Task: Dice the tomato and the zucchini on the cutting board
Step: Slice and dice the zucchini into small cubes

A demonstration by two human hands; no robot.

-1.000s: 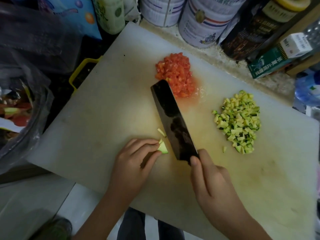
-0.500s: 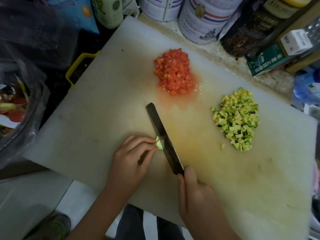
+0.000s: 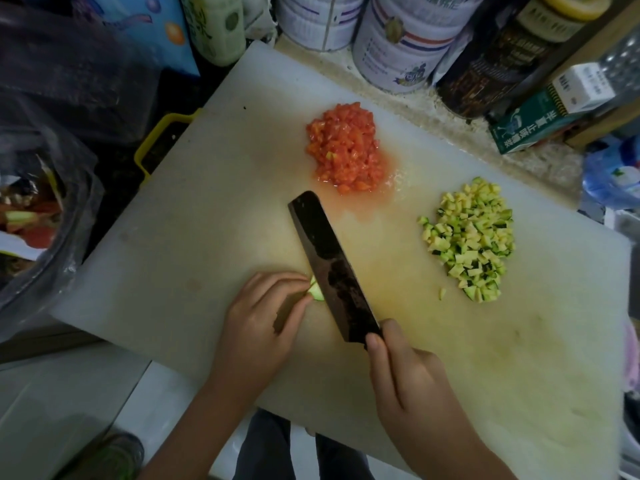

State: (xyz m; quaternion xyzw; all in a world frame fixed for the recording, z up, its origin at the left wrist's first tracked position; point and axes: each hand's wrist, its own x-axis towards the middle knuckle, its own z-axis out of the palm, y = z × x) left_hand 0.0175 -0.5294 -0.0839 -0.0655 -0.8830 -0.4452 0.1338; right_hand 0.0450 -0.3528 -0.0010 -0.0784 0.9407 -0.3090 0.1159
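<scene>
- One head-worn view here, tipped steeply down, sitting close above the cutting board (image 3: 207, 220).
- Facing forward: the board's far side lies at the frame's top.

On the white cutting board (image 3: 207, 209), the left hand (image 3: 263, 320) pinches a small zucchini piece (image 3: 317, 292) against the dark cleaver (image 3: 332, 268) gripped by the right hand (image 3: 412, 379), beyond them diced tomato (image 3: 344, 157) and diced zucchini (image 3: 471, 240) piles.
</scene>
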